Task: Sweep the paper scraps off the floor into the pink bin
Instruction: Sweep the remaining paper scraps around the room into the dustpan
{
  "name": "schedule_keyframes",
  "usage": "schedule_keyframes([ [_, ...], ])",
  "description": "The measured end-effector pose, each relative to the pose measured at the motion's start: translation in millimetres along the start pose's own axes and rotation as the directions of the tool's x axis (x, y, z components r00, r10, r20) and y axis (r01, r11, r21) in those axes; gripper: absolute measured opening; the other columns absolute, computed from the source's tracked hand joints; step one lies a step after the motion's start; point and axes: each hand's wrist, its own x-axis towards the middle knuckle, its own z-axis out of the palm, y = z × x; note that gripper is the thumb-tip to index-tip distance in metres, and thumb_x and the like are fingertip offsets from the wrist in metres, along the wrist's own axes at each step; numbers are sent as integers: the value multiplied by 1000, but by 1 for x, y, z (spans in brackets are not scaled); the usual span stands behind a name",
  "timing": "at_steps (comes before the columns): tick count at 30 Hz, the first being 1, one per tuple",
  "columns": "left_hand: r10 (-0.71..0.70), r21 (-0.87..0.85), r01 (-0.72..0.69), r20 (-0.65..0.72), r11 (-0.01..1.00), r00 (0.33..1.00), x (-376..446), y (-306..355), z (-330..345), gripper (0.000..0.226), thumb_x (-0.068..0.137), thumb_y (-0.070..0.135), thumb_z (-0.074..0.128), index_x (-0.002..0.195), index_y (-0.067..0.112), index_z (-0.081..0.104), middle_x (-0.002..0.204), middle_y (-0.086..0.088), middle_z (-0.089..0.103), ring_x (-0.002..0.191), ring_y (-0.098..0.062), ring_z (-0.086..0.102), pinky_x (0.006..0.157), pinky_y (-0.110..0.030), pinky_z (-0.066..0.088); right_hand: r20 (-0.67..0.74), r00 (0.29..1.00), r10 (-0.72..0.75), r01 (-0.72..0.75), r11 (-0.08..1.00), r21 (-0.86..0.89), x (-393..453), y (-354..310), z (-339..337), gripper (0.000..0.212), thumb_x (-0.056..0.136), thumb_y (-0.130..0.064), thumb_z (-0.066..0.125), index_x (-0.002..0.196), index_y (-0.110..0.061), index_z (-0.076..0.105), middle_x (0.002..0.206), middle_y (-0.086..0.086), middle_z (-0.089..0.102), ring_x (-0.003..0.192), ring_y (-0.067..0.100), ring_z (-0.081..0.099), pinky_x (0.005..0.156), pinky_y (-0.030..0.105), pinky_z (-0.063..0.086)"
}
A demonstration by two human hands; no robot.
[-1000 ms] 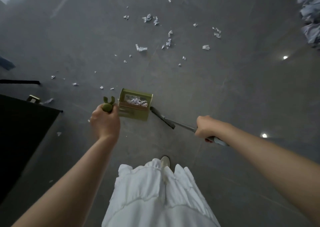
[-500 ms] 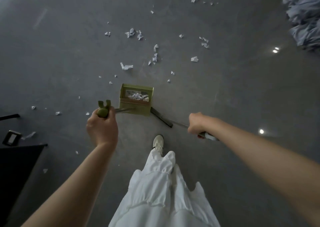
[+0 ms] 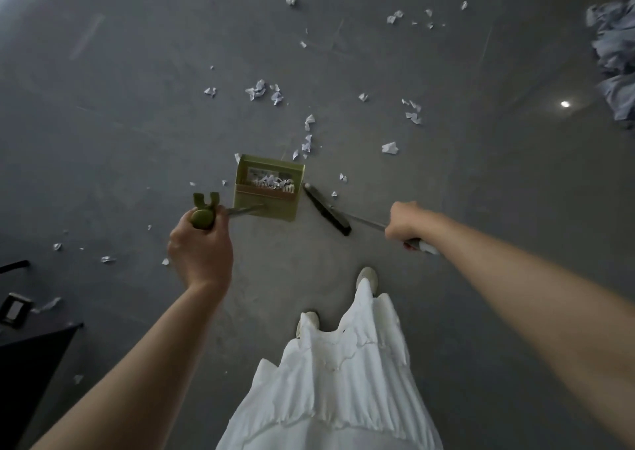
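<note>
Paper scraps (image 3: 307,142) are scattered over the grey floor (image 3: 481,192), mostly far of the green dustpan (image 3: 268,188), with a few small pieces lying to its left and near side. At the left, a dark object (image 3: 31,363) is seen at the frame edge. The left hand (image 3: 201,247) is closed round the green grip of the dustpan handle (image 3: 202,216), with the fingers curled fully about it. The dustpan is held upright at centre, and a batch of collected scraps is visible inside it. Just right of the pan, the dark broom head (image 3: 327,209) is held close to the floor; contact cannot be confirmed. The right hand (image 3: 407,221) is wrapped round the broom shaft (image 3: 365,222), with the fingers clenched upon it. A crumpled grey cloth (image 3: 615,58) lies at the far right. The step in hand is judged to be collection, part complete: one load has been gathered, while many scraps remain on the floor. The next move is judged to require that the pan mouth be lowered to the floor facing the far scraps, and that these be drawn in by the broom. The pink bin is not in view.
</note>
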Motion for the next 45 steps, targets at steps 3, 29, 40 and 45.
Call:
schedule_keyframes([
  [3, -9, 15, 9, -24, 1000, 1000, 12, 22, 30, 29, 88, 37, 60, 74, 11, 59, 66, -7, 56, 66, -26, 52, 64, -30, 36, -27, 1000, 6, -7, 1000, -9, 32, 13, -41, 20, 82, -8, 50, 63, -4, 54, 44, 9, 57, 38, 20, 53, 41, 20, 42],
  [29, -110, 18, 110, -34, 994, 993, 37, 140, 181, 28, 85, 37, 62, 73, 11, 63, 62, -8, 52, 63, -27, 49, 65, -37, 41, -117, 963, 243, -170, 884, 435, 158, 131, -227, 15, 82, -4, 49, 68, -2, 53, 57, 14, 58, 63, 31, 62, 69, 38, 54],
  [40, -14, 74, 9, 68, 997, 998, 63, 162, 196, 21, 86, 27, 64, 70, 16, 59, 55, -1, 48, 61, -26, 48, 61, -29, 29, 132, 968, 214, -231, 548, 804, 195, 74, -248, 21, 92, 8, 38, 74, -2, 43, 67, 13, 44, 41, 17, 42, 35, 17, 41],
  [45, 17, 82, -26, 100, 996, 995, 80, 170, 205, 22, 86, 30, 64, 71, 14, 61, 55, -2, 49, 59, -26, 48, 59, -31, 34, 205, 958, 202, -263, 324, 908, 210, 80, -269, 17, 97, 0, 31, 82, -7, 36, 72, 7, 37, 25, 12, 37, 34, 13, 36],
])
